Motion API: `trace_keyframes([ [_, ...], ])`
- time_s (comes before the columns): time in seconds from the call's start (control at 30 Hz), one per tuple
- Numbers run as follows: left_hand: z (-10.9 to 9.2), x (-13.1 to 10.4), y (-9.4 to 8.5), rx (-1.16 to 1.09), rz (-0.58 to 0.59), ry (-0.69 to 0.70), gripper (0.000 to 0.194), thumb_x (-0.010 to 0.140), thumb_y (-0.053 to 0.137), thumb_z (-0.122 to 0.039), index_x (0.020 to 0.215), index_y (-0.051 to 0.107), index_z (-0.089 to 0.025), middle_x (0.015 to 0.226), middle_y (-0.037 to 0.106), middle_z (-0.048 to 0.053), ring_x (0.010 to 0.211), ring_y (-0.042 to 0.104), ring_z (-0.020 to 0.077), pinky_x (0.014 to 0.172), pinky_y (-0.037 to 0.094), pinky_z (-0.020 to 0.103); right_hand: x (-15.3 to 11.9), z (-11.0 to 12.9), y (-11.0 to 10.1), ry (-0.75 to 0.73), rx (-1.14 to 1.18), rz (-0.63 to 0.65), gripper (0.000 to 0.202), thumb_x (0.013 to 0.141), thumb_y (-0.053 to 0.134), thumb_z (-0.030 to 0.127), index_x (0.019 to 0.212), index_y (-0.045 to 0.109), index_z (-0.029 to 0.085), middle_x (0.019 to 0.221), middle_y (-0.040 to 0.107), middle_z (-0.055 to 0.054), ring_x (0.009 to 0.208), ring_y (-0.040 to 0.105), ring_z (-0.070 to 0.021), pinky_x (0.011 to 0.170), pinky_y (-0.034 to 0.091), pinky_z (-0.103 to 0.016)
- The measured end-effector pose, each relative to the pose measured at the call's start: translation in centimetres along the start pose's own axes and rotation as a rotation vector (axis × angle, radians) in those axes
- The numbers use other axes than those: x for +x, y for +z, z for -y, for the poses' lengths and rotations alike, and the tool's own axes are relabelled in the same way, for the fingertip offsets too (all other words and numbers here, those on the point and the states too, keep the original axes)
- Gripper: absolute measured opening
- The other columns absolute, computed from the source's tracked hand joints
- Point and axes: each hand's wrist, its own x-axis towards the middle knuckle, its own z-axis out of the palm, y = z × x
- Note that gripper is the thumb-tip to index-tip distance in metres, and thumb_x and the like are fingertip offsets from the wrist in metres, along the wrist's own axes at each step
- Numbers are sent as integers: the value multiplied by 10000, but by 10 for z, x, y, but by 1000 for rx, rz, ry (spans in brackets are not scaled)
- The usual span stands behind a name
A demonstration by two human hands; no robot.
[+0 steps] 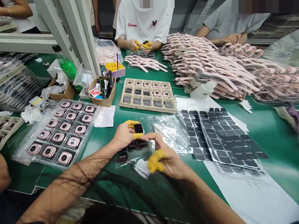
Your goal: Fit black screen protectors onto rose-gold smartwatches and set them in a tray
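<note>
My left hand (125,134), with yellow finger cots on two fingers, pinches a small smartwatch body (138,128) with a dark screen just above the green table. My right hand (164,157), a yellow cot on its thumb, reaches a finger to the watch body's right edge. Under both hands lies a clear film (130,149) carrying black rectangular stickers. A clear tray (59,132) of pink watch bodies lies to the left. A beige tray (147,95) of watch bodies sits beyond my hands.
Sheets of black stickers (219,137) spread out at right. Piles of pink straps (210,65) fill the far right. A cardboard box of tools (102,90) and a green bottle (66,65) stand at the back left. Across the table, a person's hands (142,46) in yellow cots hold a part.
</note>
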Motion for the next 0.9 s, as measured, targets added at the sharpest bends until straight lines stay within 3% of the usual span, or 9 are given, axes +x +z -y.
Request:
trace_keyframes([
  [0.07,4,-2,0,167,51,45,599,623,934,-145,1195,756,-150,828,789,34,795,720,175,737,542,258,1,1,-12,143,415,-59,325,850,790,558,656,691,317,856,740,-42,825,709,-263,698,602,-472],
  [0.13,5,-5,2,309,91,86,600,666,912,-201,1247,767,-176,780,786,15,797,730,193,749,542,273,6,-1,-17,392,669,-232,311,775,856,592,740,728,310,743,691,-12,708,665,-217,663,586,-425],
  [0.23,4,-8,4,418,139,132,635,684,888,-217,1306,760,-206,762,781,-15,766,731,185,746,540,270,15,-9,-11,732,610,-508,461,619,962,594,861,776,249,808,728,-25,776,672,-195,758,593,-385],
  [0.3,1,-9,5,446,169,152,635,690,874,-199,1314,759,-210,766,780,-22,742,723,169,736,537,259,20,-12,-3,829,631,-544,556,530,994,617,833,770,209,809,741,-39,789,672,-196,773,593,-372],
  [0.43,-2,-10,6,473,177,179,603,681,872,-182,1277,780,-204,755,773,-21,702,702,153,702,524,243,23,-12,8,893,710,-516,600,477,1015,614,818,758,192,759,733,-30,749,668,-190,729,593,-358],
  [0.9,-1,-10,8,544,151,200,556,670,861,-178,1223,809,-211,668,740,-35,630,671,152,678,510,256,23,-10,17,870,679,-505,573,529,990,629,834,744,210,816,789,-51,769,711,-213,774,596,-380],
])
